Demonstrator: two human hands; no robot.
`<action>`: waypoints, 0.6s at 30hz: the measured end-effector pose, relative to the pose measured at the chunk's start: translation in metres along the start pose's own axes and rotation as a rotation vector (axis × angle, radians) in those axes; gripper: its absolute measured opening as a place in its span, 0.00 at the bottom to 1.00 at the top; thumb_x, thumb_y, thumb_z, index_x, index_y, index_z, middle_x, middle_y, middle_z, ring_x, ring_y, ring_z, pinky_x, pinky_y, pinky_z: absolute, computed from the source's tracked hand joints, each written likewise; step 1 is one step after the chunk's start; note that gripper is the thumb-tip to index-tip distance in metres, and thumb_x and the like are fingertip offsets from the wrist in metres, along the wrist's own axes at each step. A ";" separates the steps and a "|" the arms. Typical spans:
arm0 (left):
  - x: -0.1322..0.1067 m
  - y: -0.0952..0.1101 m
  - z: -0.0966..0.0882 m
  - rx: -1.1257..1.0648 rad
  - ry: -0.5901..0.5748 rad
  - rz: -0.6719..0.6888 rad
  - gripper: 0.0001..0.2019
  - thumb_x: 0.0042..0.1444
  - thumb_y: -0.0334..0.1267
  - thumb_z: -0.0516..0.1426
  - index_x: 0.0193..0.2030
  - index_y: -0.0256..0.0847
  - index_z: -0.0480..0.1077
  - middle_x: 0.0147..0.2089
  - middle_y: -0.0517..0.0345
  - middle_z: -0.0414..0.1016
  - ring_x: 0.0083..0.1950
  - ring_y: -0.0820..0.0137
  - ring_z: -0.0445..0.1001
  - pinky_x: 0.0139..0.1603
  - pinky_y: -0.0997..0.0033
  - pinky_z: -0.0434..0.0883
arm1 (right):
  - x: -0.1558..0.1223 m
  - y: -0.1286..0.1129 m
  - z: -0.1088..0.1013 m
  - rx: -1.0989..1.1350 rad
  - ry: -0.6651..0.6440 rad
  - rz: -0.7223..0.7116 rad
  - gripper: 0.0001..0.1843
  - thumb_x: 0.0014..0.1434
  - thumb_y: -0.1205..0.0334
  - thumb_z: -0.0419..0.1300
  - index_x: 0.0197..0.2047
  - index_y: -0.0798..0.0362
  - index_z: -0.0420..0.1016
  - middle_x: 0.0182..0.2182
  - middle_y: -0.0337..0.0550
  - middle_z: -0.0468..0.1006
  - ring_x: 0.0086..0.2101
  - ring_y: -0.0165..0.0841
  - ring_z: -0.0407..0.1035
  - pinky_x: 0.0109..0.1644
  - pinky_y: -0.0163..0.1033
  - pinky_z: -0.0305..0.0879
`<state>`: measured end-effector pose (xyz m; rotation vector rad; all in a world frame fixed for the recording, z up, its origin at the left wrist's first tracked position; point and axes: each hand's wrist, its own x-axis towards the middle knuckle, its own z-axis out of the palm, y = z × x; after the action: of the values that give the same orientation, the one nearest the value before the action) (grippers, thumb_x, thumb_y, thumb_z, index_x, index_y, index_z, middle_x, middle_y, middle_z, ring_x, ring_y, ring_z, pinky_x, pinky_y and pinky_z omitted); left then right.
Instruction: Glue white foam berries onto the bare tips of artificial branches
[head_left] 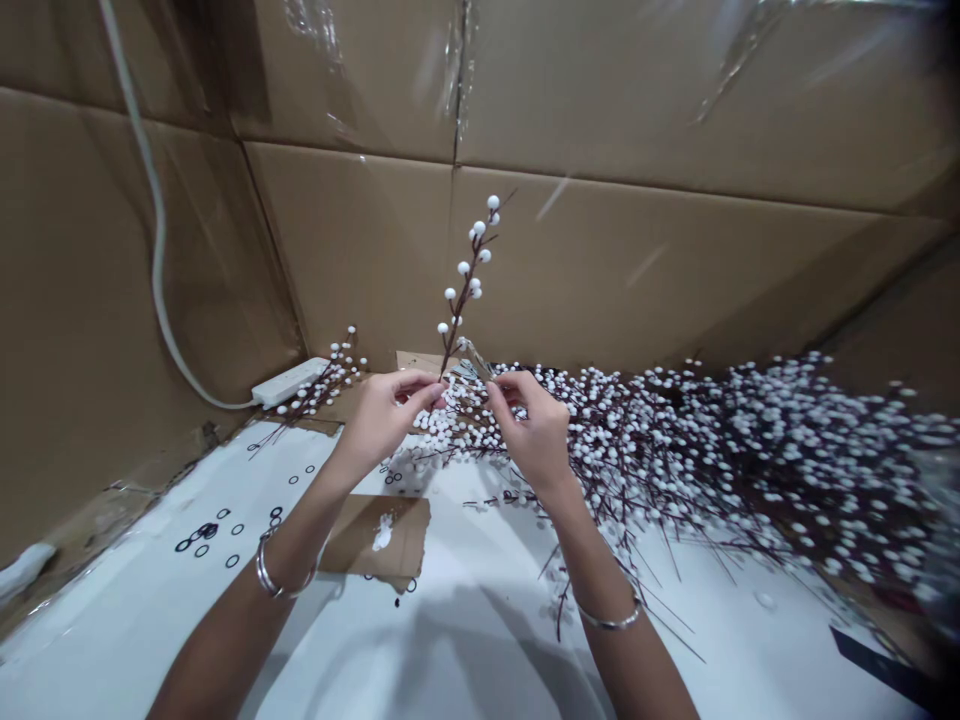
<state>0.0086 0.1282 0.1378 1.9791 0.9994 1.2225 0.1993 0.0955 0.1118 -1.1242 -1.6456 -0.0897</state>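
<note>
Cardboard wall [360,250] behind white table [465,640], berry pile [720,460] at right. L hand [382,420] pinches berry stem [459,310]; R hand [529,430] fingers narrow at shiny bit [469,360] by stem.

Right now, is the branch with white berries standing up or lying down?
Standing up, leaning a little: the white-berry branch rises above the left hand, its bottom end at that hand's fingers.

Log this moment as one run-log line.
left hand: holds white-berry stem upright | right hand: beside stem base | nearby: heap of berry sprigs
</note>
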 end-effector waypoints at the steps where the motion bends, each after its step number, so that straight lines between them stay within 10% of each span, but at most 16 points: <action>1: 0.000 0.000 0.000 0.000 0.000 0.001 0.11 0.60 0.43 0.58 0.37 0.39 0.77 0.32 0.55 0.80 0.34 0.69 0.77 0.39 0.71 0.73 | 0.000 0.000 0.000 -0.007 -0.001 -0.007 0.09 0.66 0.59 0.52 0.41 0.53 0.71 0.34 0.43 0.78 0.31 0.30 0.74 0.39 0.37 0.71; 18: 0.001 0.002 -0.001 -0.012 0.017 -0.045 0.08 0.57 0.40 0.59 0.35 0.39 0.78 0.31 0.54 0.81 0.34 0.68 0.78 0.36 0.71 0.73 | 0.005 0.000 -0.010 -0.018 0.217 0.099 0.07 0.64 0.58 0.55 0.37 0.51 0.70 0.30 0.39 0.76 0.29 0.29 0.73 0.36 0.36 0.70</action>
<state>0.0088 0.1277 0.1403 1.9299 1.0378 1.2194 0.2066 0.0929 0.1195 -1.1661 -1.3974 -0.1575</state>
